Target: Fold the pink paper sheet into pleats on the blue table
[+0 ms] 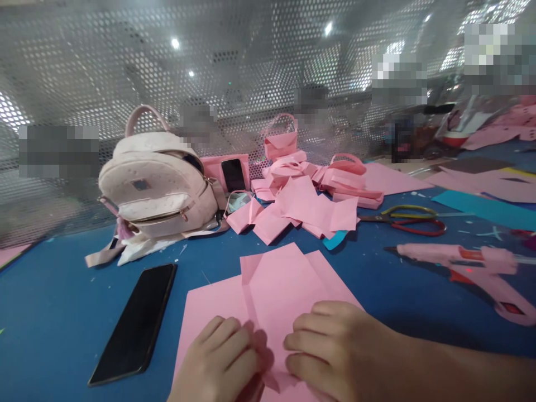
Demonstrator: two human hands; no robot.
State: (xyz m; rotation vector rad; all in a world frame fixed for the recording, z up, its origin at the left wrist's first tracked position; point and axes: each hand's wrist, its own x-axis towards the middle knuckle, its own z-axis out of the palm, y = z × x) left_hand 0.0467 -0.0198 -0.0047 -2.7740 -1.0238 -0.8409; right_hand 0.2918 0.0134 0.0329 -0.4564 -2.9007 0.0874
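A folded piece of pink paper lies over a larger pink sheet on the blue table, right in front of me. My left hand is on the near left part of the folded piece, its fingers curled in around the paper's edge. Opposite it, my right hand has its fingers bent and pressed on the same piece. Both thumbs are mostly hidden from view. A raised crease runs up the left side of the folded paper.
A black phone lies at left, below a pale pink backpack. Pink paper pieces and small paper bags are heaped behind. Scissors and a pink glue gun lie at right. A perforated metal screen borders the table.
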